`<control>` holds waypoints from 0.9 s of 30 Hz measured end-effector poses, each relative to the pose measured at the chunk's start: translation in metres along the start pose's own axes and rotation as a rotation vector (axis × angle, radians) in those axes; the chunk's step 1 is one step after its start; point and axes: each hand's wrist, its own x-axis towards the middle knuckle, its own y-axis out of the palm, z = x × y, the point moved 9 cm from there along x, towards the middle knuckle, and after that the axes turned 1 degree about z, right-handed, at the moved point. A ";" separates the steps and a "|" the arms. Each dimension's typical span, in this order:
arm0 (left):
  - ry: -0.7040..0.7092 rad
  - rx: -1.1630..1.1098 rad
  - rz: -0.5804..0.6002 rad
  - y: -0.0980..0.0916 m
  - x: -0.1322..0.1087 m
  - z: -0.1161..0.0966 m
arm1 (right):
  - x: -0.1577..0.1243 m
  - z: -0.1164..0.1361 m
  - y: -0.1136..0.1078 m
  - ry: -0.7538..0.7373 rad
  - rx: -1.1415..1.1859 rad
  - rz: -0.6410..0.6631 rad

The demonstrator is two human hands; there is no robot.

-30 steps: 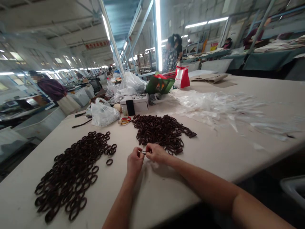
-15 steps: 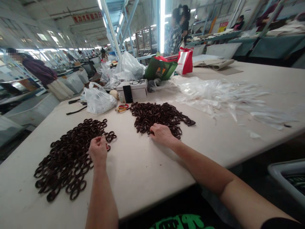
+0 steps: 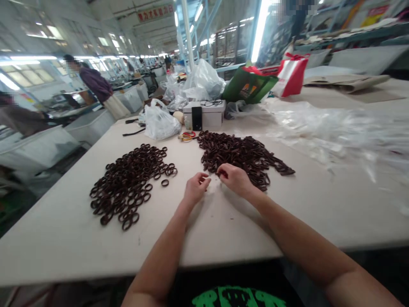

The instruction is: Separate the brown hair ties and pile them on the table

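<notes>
My left hand (image 3: 197, 187) is over the table between two piles, fingers slightly curled and apart, with no object visible in it. Close beside it, my right hand (image 3: 235, 180) is at the near edge of a pile of flattened dark brown loops (image 3: 230, 149). Its fingers are pinched on a dark brown loop, mostly hidden by the fingers. To the left spreads a pile of rounded dark brown rings (image 3: 131, 175). One single ring (image 3: 165, 183) lies apart at that pile's right side.
Behind the piles are scissors (image 3: 187, 135), a white plastic bag (image 3: 161, 121), a phone (image 3: 197, 118) against a white box (image 3: 212, 113), and a green bag (image 3: 249, 85). Clear plastic strips (image 3: 326, 132) cover the right side of the table (image 3: 153, 251). People stand farther back at left.
My left hand has moved away from the ring pile toward my right hand, and a single ring now lies apart there. My right hand stays by the loop pile. The view has swung left.
</notes>
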 end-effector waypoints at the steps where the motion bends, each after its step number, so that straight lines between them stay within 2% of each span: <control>1: -0.002 -0.051 0.019 0.005 0.001 0.000 | 0.001 -0.004 0.001 0.016 0.131 -0.041; 4: 0.026 -0.170 0.057 0.016 0.002 -0.006 | 0.003 -0.013 0.016 0.091 0.458 -0.056; 6: 0.045 -0.201 0.059 0.020 0.000 -0.009 | 0.002 -0.014 0.024 0.116 0.548 -0.042; 12: -0.014 -0.330 0.044 0.019 -0.003 -0.008 | -0.001 -0.013 0.028 0.174 0.538 -0.011; 16: -0.057 -0.372 0.089 0.023 -0.003 -0.008 | -0.002 -0.011 0.031 0.212 0.583 0.021; 21: -0.007 -0.266 0.070 0.020 -0.003 -0.010 | -0.007 -0.012 0.046 0.395 0.869 0.121; 25: 0.161 -0.022 -0.034 0.006 -0.005 -0.023 | -0.015 -0.013 0.066 0.608 1.123 0.284; 27: 0.238 0.094 -0.033 0.005 -0.007 -0.031 | -0.016 -0.014 0.071 0.633 1.169 0.324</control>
